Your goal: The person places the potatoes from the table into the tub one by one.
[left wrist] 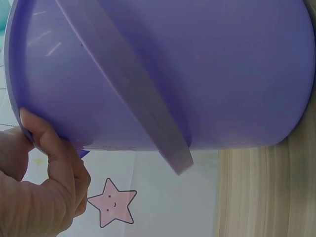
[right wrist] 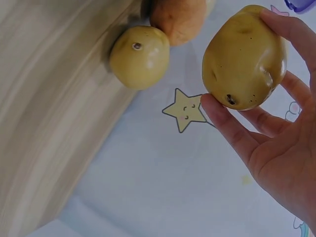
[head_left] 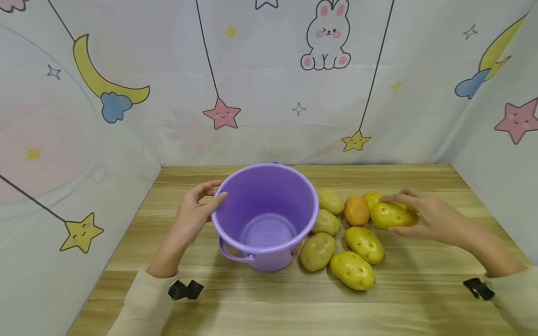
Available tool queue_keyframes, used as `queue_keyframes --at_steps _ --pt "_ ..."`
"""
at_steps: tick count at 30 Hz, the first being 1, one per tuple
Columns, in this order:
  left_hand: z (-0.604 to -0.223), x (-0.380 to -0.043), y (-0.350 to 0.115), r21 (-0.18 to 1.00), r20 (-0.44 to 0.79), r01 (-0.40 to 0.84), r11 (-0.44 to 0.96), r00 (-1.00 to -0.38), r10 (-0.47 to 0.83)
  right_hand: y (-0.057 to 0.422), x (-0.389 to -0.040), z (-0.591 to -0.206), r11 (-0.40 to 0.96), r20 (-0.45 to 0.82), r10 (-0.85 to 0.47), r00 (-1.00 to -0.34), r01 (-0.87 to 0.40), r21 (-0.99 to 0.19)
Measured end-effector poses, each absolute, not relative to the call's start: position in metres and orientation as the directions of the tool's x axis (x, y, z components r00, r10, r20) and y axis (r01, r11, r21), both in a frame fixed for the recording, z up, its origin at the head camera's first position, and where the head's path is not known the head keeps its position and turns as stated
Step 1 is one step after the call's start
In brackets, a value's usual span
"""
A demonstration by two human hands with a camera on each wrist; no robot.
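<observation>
A purple bucket (head_left: 269, 258) stands upright on the table, and its inside looks bare. My left hand (head_left: 195, 211) grips the bucket's rim at the left, thumb over the edge and fingers outside. The bucket's handle (left wrist: 133, 89) hangs down along its side. In my right hand (head_left: 430, 218) is a yellow potato (head_left: 391, 215), pinched between thumb and fingers. The right wrist view shows that potato (right wrist: 244, 59) raised above the table. Just behind it lies another yellow potato (head_left: 371, 199), next to an orange-brown, potato-like lump (head_left: 357, 211).
Paler potatoes, one of them in front (head_left: 317, 252), line the bucket's right side. Two yellow potatoes, the nearer one (head_left: 352, 270) and one behind it (head_left: 364, 245), lie on the wooden table (head_left: 269, 308). Printed cloth walls (head_left: 269, 140) enclose the back and sides.
</observation>
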State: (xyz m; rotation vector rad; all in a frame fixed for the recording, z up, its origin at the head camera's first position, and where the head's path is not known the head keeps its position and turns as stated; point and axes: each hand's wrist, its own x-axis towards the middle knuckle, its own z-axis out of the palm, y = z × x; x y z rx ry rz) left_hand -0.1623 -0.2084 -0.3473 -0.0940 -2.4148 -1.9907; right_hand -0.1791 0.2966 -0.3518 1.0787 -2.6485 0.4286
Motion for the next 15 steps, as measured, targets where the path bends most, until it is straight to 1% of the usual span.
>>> queue_keyframes --at_steps 2,9,15 --pt "-0.349 -0.162 -0.209 0.979 0.046 0.053 0.197 -0.998 0.042 0.294 -0.181 -0.350 0.675 0.342 -0.643 -0.685 -0.718 -0.170" --pt "-0.350 -0.162 -0.210 0.973 0.046 0.054 0.225 -0.998 0.044 0.284 -0.184 -0.339 0.669 0.326 -0.644 -0.692 -0.716 -0.198" --pt "-0.348 -0.163 -0.209 0.972 0.055 0.062 0.225 -0.998 0.036 0.275 -0.191 -0.326 0.639 0.339 -0.662 -0.668 -0.740 -0.212"
